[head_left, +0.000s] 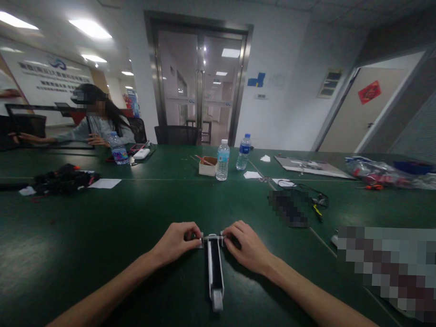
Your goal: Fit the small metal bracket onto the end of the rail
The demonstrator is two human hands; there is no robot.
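In front of me a long, narrow device [216,270] with a white frame and a dark middle lies on the dark green table. Its near end is a pale block, and a thin crossbar [212,238] spans its far end, with small white pieces at both tips. My left hand [177,241] pinches the left tip of this crossbar between thumb and fingers. Opposite it, my right hand [245,245] is closed on the right tip in a similar pinch. The fingers partly cover both end pieces. What kind of device it is, I cannot tell.
Beyond my hands stand water bottles [223,161] and a small box [208,169]. To the right lie a cable [306,187], yellow-handled pliers [317,212] and plastic bags [377,171]. Black gear [65,179] lies left. Across the table a person [98,114] holds a dark frame.
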